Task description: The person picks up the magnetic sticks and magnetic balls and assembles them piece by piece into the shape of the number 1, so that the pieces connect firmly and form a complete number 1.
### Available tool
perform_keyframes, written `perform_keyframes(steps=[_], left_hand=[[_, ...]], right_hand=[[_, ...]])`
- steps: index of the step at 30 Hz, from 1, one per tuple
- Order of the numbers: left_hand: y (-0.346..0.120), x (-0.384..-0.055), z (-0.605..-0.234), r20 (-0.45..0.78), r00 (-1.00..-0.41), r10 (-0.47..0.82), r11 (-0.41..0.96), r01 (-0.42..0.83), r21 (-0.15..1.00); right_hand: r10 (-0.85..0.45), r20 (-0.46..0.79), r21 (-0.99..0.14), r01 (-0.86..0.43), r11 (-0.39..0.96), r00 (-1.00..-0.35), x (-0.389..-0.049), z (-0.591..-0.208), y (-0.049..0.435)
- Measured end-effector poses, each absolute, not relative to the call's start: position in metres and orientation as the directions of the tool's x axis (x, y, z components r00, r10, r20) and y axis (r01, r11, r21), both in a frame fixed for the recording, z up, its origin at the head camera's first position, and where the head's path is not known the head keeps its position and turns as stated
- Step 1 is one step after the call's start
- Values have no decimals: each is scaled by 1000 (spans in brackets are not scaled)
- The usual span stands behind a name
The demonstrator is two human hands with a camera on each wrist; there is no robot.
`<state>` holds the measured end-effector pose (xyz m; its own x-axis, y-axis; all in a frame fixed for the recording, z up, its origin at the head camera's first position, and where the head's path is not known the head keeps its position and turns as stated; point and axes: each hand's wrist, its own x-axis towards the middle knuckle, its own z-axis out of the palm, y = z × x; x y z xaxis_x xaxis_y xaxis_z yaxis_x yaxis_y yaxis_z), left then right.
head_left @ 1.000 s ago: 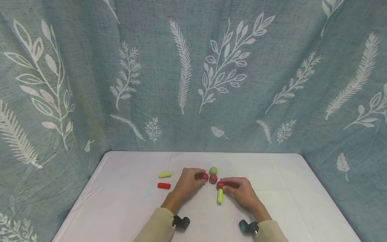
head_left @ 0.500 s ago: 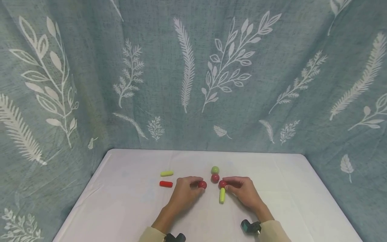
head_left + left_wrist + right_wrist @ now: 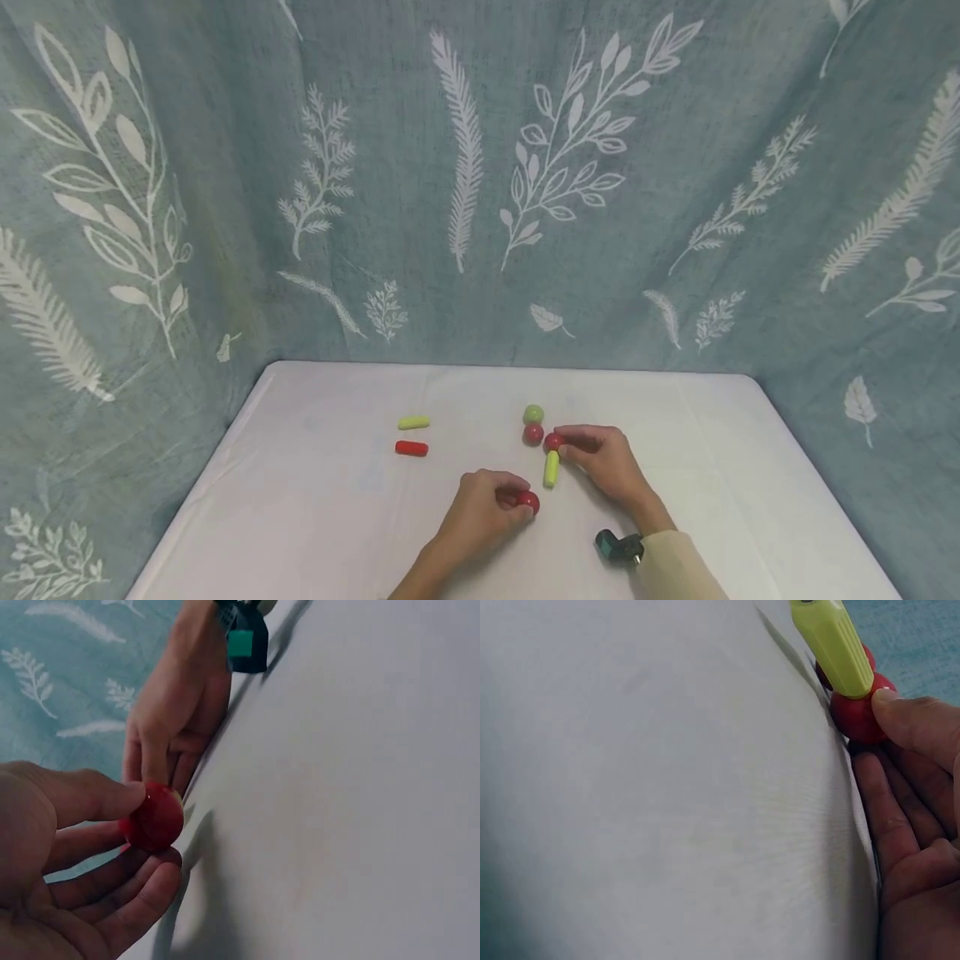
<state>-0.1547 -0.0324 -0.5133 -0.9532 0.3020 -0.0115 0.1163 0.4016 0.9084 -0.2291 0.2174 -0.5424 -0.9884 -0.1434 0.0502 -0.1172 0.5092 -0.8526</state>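
Note:
In the head view my left hand (image 3: 483,507) pinches a red ball (image 3: 528,502) near the table's front. The left wrist view has that red ball (image 3: 155,819) between thumb and fingers. My right hand (image 3: 609,460) pinches another red ball (image 3: 553,442) that meets one end of a yellow-green stick (image 3: 552,470). Seen from the right wrist, this ribbed stick (image 3: 835,651) sits against the ball (image 3: 853,716) held under my thumb. Just left of it a third red ball (image 3: 533,433) touches a green ball (image 3: 533,413) behind; whether these two are joined, I cannot tell.
A second yellow-green stick (image 3: 413,422) and a red stick (image 3: 412,448) lie to the left on the white-covered table (image 3: 315,500). A leaf-patterned blue-green curtain (image 3: 480,183) hangs behind the table and along its sides.
My left hand has drawn its red ball away from the other balls, toward the table's front, then to the right below the stick. The right hand keeps its hold in about the same place.

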Motion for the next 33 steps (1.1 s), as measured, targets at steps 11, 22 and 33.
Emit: perform_keyframes(steps=[11,22,33], left_hand=[[-8,-156,-515,10,-974,226,438,111,892],[8,-159,-515,40,-977,211,449,133,884],[15,-160,-516,17,-988,153,445,85,892]], right_hand=[[-163,45,-867,-120,483,-986,-232,-538,220],[-164,33,-870,-109,480,-986,-239,-535,223],[-178,36,-865,-120,487,-983,-236,-538,226]])
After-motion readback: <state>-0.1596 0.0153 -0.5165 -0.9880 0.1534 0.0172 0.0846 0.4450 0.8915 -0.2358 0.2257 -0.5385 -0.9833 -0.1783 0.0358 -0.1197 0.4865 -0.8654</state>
